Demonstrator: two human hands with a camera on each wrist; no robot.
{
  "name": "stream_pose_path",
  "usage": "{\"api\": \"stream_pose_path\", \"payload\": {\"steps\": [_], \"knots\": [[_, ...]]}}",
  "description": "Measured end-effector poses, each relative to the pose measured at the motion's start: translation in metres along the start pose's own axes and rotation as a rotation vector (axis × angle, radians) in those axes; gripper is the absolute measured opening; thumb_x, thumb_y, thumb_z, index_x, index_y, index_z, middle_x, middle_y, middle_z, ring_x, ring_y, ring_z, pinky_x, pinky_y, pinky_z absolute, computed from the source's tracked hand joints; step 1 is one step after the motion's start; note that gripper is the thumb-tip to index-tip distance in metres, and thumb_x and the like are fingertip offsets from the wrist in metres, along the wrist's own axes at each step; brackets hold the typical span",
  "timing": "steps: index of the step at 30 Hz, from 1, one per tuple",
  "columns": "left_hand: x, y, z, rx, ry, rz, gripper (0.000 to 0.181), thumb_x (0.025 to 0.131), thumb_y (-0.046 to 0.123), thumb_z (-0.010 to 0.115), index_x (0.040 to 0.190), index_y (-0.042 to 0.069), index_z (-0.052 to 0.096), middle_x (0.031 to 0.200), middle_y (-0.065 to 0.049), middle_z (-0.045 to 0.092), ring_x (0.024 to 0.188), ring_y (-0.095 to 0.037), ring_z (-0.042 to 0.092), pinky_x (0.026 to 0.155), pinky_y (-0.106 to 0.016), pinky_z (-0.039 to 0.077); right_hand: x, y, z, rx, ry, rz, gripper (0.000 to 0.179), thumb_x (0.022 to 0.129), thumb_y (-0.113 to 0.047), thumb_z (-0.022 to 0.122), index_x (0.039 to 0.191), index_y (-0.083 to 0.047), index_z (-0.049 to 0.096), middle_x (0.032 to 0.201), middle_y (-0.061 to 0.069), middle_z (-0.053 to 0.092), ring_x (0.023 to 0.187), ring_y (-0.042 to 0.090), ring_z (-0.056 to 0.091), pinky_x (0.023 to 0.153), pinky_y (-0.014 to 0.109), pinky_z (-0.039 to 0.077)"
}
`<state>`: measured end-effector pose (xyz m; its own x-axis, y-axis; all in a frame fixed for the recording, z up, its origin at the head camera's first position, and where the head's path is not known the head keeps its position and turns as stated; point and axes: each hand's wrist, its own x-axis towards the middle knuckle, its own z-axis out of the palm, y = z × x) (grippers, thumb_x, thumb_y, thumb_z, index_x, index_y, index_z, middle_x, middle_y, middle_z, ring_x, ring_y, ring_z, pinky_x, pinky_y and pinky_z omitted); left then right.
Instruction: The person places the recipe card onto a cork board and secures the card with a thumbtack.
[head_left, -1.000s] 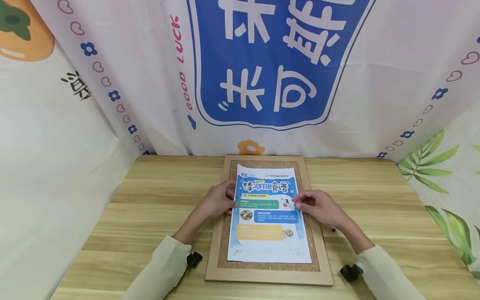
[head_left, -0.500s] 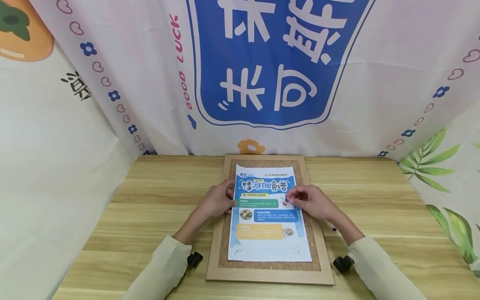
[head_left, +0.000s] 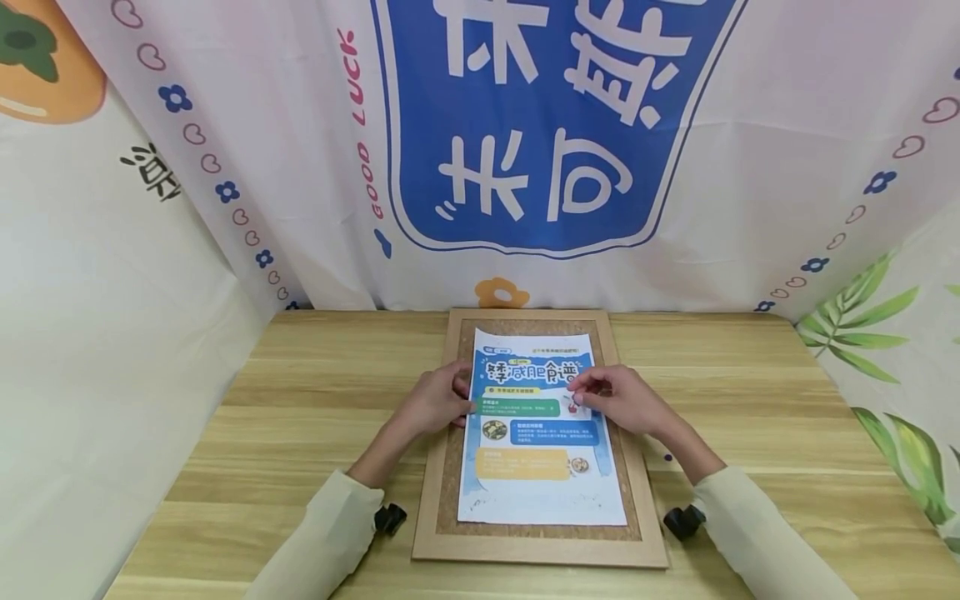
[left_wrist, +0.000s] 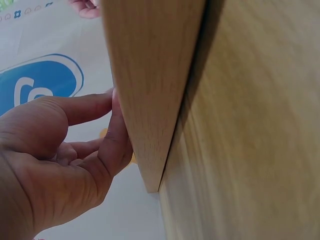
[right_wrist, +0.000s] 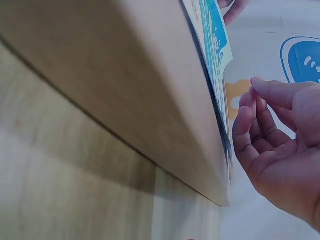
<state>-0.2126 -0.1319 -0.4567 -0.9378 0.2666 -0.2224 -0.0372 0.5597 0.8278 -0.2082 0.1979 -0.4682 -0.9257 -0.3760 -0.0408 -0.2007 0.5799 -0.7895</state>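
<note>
White rectangular paper sheet, blue-printed [head_left: 543,430], on wood-framed brown cork board [head_left: 540,551], long axis toward far edge of pale-wood worktop [head_left: 322,400]. My L hand [head_left: 438,400], nearer, pinches sheet's L edge; my R hand [head_left: 618,402], above its R side, pinches tiny pink object [right_wrist: 252,80] (ID unclear).

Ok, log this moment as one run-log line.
sheet: on corkboard | left hand: at sheet's left edge | right hand: over sheet's right side, grip unclear
</note>
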Motion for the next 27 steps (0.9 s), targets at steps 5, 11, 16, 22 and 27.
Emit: {"api": "stream_pose_path", "payload": {"steps": [5, 11, 16, 22, 27], "knots": [[0.000, -0.001, 0.001, -0.005, 0.002, -0.013, 0.065, 0.095, -0.009, 0.073, 0.155, 0.002, 0.053, 0.100, -0.014, 0.068, 0.074, -0.020, 0.070, 0.062, -0.029, 0.065, 0.004, -0.001, 0.002, -0.010, -0.007, -0.005, 0.014, 0.103, -0.015, 0.072, 0.115, -0.011, 0.080, 0.103, 0.003, 0.072, 0.094, 0.020, 0.062, 0.081, 0.022, 0.054], [-0.001, -0.001, 0.001, -0.001, 0.003, -0.007, 0.065, 0.095, -0.008, 0.074, 0.155, 0.001, 0.052, 0.099, -0.014, 0.067, 0.073, -0.019, 0.069, 0.062, -0.029, 0.065, 0.012, -0.001, 0.003, -0.025, -0.015, -0.019, 0.014, 0.104, -0.015, 0.071, 0.115, -0.011, 0.079, 0.105, 0.005, 0.071, 0.096, 0.021, 0.060, 0.083, 0.024, 0.053], [-0.002, -0.001, 0.000, -0.010, 0.003, 0.007, 0.069, 0.093, -0.010, 0.075, 0.157, 0.002, 0.050, 0.102, -0.015, 0.067, 0.076, -0.018, 0.071, 0.062, -0.030, 0.066, 0.019, -0.005, -0.001, -0.033, -0.030, -0.033, 0.015, 0.104, -0.014, 0.071, 0.115, -0.011, 0.080, 0.107, 0.005, 0.074, 0.096, 0.021, 0.060, 0.085, 0.027, 0.053], [0.000, -0.002, -0.001, -0.022, -0.003, 0.009, 0.073, 0.092, -0.012, 0.075, 0.158, 0.003, 0.048, 0.106, -0.015, 0.066, 0.079, -0.016, 0.072, 0.063, -0.030, 0.066, 0.025, -0.012, -0.001, -0.043, -0.041, -0.029, 0.017, 0.105, -0.014, 0.070, 0.118, -0.010, 0.079, 0.109, 0.004, 0.074, 0.097, 0.021, 0.061, 0.088, 0.030, 0.054], [0.000, -0.002, -0.001, -0.016, -0.007, 0.023, 0.073, 0.093, -0.011, 0.075, 0.159, 0.005, 0.047, 0.108, -0.015, 0.066, 0.080, -0.016, 0.072, 0.063, -0.030, 0.066, 0.030, -0.014, 0.001, -0.040, -0.039, -0.028, 0.017, 0.105, -0.016, 0.070, 0.119, -0.012, 0.079, 0.108, 0.004, 0.073, 0.098, 0.021, 0.060, 0.087, 0.029, 0.052]]}}
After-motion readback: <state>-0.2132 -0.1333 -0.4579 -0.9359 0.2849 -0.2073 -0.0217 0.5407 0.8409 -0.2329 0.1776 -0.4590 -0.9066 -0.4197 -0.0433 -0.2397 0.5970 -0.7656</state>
